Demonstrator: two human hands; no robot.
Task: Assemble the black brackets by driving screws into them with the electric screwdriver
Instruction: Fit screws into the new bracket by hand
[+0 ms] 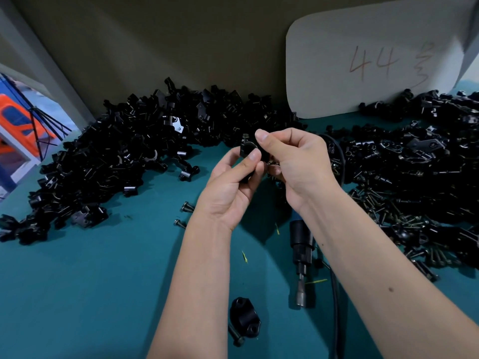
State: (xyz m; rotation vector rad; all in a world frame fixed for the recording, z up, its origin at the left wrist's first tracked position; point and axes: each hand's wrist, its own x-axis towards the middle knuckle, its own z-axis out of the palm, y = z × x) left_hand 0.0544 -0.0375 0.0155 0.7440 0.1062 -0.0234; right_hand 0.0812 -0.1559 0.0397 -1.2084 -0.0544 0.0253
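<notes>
My left hand pinches a small black bracket above the middle of the teal table, thumb on its front. A screw tip sticks up from the bracket's top. My right hand meets it from the right, its index finger curled over the bracket, and several brass-coloured screws show in its curled fingers. The electric screwdriver lies on the table under my right forearm, bit pointing toward me. Another black bracket with a screw beside it lies near the front edge.
A big heap of black brackets covers the left and back of the table. Another heap with loose screws fills the right side. Two loose screws lie left of my left wrist. A white card marked 44 leans on the back wall.
</notes>
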